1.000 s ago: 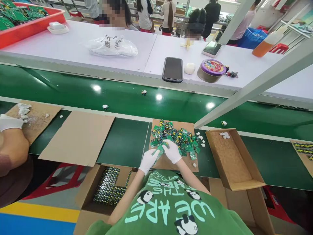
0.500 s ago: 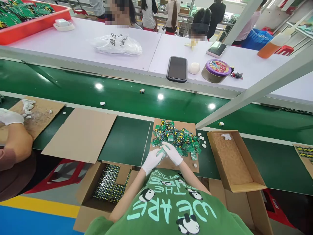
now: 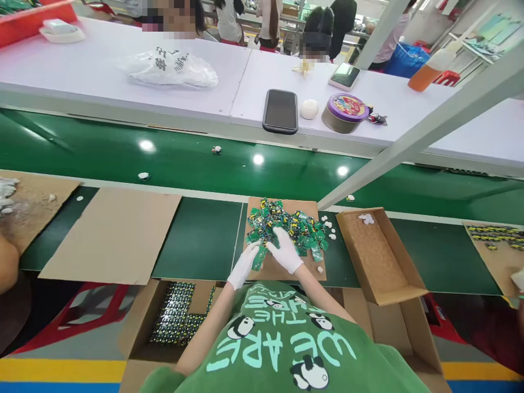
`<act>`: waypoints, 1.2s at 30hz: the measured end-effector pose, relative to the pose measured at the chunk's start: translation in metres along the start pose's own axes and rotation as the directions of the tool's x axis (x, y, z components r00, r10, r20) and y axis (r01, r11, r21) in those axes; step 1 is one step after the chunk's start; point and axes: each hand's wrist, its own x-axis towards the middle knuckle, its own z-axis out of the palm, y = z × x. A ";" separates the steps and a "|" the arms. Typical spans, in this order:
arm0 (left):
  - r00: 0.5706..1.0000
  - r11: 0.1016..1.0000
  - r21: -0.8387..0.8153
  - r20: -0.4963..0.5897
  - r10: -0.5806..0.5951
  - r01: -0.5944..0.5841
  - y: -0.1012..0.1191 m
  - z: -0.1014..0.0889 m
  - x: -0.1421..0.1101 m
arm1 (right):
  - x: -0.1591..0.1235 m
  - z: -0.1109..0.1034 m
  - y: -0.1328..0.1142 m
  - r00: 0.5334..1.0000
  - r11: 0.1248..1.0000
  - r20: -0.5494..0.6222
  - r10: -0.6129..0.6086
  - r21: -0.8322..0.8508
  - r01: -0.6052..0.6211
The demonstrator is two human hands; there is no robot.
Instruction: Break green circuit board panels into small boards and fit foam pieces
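Note:
A heap of small green circuit boards [image 3: 305, 226] with yellow and black parts lies on a cardboard sheet [image 3: 286, 273] in front of me. My left hand [image 3: 244, 266], in a white glove, is at the heap's near left edge, its fingers closed on a green circuit board [image 3: 259, 258]. To its right, my gloved right hand [image 3: 285, 252] reaches over the near side of the heap. Its thumb and fingers are apart, with loose boards beneath them. Small white lumps [image 3: 331, 230] lie right of the heap.
An open cardboard box [image 3: 380, 262] stands at the right. Below the bench at left, another box [image 3: 141, 322] holds rows of boards. A green belt [image 3: 184, 172] runs behind, with a phone [image 3: 280, 112] and tin [image 3: 345, 113] on the white shelf. A slanted post [image 3: 393, 155] crosses at right.
My hands were together around a board and have separated; the right has moved onto the heap and opened. The whole view has shifted, so things appear further left.

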 end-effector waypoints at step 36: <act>0.995 0.925 0.368 -0.051 -0.085 0.098 0.000 0.014 0.030 | -0.104 -0.019 0.060 0.895 0.873 -0.277 0.350 -0.251 -0.419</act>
